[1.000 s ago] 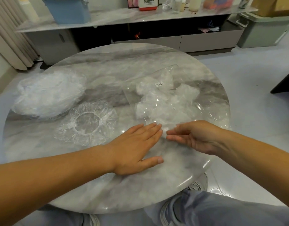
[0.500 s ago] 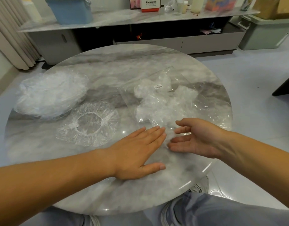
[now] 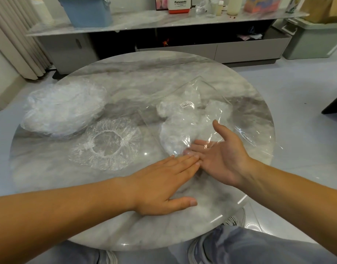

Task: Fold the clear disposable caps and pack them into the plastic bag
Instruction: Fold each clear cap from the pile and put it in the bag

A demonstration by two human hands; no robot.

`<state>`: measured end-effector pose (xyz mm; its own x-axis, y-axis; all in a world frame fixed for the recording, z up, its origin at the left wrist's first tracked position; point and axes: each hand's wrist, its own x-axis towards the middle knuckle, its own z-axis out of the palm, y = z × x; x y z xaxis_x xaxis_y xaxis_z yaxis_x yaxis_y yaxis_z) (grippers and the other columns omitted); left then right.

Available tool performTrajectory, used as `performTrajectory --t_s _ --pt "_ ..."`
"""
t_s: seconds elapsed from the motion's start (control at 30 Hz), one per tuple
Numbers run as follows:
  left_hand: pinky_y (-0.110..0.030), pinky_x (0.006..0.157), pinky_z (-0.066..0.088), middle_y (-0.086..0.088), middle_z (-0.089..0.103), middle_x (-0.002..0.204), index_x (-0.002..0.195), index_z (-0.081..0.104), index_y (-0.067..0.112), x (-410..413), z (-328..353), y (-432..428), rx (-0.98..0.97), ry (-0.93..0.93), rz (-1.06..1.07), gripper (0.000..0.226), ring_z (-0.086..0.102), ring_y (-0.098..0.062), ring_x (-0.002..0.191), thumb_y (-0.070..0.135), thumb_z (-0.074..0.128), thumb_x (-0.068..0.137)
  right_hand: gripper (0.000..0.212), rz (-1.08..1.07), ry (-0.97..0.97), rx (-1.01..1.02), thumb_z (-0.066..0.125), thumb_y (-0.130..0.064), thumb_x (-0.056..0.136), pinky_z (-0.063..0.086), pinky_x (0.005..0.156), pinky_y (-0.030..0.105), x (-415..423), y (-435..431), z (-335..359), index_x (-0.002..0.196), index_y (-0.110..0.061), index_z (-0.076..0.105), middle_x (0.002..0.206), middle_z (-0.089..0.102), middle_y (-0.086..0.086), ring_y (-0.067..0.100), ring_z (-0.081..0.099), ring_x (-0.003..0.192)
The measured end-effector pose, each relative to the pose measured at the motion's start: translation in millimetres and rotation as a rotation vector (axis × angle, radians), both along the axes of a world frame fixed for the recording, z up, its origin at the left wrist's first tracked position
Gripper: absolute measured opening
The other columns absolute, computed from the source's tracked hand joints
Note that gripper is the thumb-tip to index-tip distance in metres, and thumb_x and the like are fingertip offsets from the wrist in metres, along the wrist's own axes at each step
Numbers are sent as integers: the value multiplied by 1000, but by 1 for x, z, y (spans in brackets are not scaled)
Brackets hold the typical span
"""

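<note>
The plastic bag (image 3: 245, 128) lay on the round marble table (image 3: 144, 79) at about 3 o'clock from its centre, its long axis running from a mouth at 7 o'clock to a far corner at 1 o'clock. Folded caps (image 3: 175, 130) were bunched inside it. The right hand (image 3: 222, 159) lay palm up at that mouth, fingers straight and loosely spread, their tips seemingly slipped under the top film, thumb raised. The left hand (image 3: 163, 187) lay palm down just beside it, fingers straight and pressed together, flat on the tabletop at the bag's near edge; whether it pinned the lower film I could not tell. One loose cap (image 3: 125, 134) sat opened flat at 10 o'clock from the left hand, near but not touching, with a pile of caps (image 3: 64, 109) beyond it at the table's 10 o'clock. I judged the left hand the nearer to that loose cap, the right being busy with the mouth
</note>
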<state>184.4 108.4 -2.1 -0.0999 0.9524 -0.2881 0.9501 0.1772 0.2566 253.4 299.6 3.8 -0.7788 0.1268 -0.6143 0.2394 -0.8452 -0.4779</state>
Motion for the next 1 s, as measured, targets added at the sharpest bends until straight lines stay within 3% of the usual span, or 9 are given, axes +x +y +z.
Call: performTrajectory --t_s 0.07,0.17,0.33,0.47,0.6,0.7,0.83,0.9,1.0 --pt "-35 126 -6 6 -18 167 160 -10 23 -1 -1 -1 5 12 -8 83 -19 -5 152 69 21 97 81 -20 7 -1 60 -57 90 43 110 49 -2 -2 -4 133 10 47 121 65 31 45 55 128" --pt "-39 126 -3 7 -17 168 160 -9 28 -6 -5 -4 -18 54 -8 80 -20 -6 152 70 19 98 82 -20 -4 50 62 -56 89 46 107 50 -1 0 -6 142 5 43 135 58 28 44 60 122" --pt "-40 126 -7 4 -19 167 159 -14 35 -9 -6 -4 -48 68 -7 78 -24 -8 151 70 21 98 68 -73 -54 198 65 -46 92 51 103 50 14 2 1 138 0 47 128 63 25 42 68 111" --pt "-39 126 -7 6 -24 166 158 -15 35 -12 -6 -5 -30 81 -11 77 -29 -7 149 70 20 98 62 -9 -149 425 67 -40 92 55 96 46 34 3 7 134 0 45 121 66 27 40 70 106" --pt "-32 125 -6 7 -24 166 161 -7 30 -20 -1 -17 76 57 44 79 -29 -5 149 69 21 99 38 74 -254 674 62 -44 96 57 59 38 41 7 22 98 -7 57 88 74 18 31 74 69" --pt "-34 126 9 3 0 170 160 17 28 -33 3 -38 155 93 201 77 -5 -11 155 70 16 96 39 83 -152 705 55 -43 100 46 49 33 30 -6 36 77 -11 55 66 63 10 24 60 51" --pt "-35 101 45 5 53 137 120 62 28 -54 4 -82 273 220 435 60 50 -17 125 65 21 96 41 307 116 875 49 -33 104 59 70 45 3 -41 42 84 -2 67 83 74 16 30 73 78" --pt "-34 88 49 9 60 117 99 69 29 -62 4 -108 288 225 485 60 58 -14 107 64 21 96 44 512 202 1029 47 -39 104 57 92 43 -13 -57 36 92 -8 75 101 78 3 18 72 102" --pt "-32 105 41 4 52 145 99 74 31 -65 -6 -145 198 194 526 71 48 -14 131 69 15 94 52 839 285 1216 38 -62 101 41 111 30 -36 -80 27 100 -29 78 128 66 -19 -2 56 123"
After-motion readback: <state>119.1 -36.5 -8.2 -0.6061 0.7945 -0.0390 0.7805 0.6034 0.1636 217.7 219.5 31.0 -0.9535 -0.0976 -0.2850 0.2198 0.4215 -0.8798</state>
